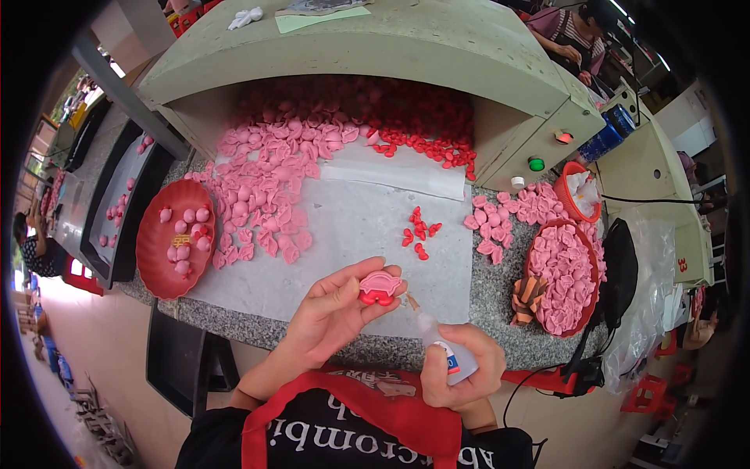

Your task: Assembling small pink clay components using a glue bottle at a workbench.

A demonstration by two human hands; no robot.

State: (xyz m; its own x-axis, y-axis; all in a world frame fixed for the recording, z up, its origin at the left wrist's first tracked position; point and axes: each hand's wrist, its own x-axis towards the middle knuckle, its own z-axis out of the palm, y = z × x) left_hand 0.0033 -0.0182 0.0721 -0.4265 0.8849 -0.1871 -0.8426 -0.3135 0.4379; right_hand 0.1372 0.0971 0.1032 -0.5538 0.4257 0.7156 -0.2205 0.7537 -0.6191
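Between the thumb and fingers of my left hand (324,314) is a small pink and red moulded piece (380,288), its pink top arched over rounded red parts. My right hand (478,361) grips a clear squeeze bottle (429,327) with a thin nozzle, tilted so its tip sits close beside the piece. Whether the tip touches it I cannot tell. Beyond my hands, several loose red pieces (419,225) lie on the white sheet (367,211).
Pink pieces (266,195) are heaped at left, red ones (437,133) under the pale green hood (351,59). A red dish (152,266) with joined pieces stands left; a basket (591,309) of pink pieces stands right, beside a striped object (528,301). Another person (574,39) works at far right.
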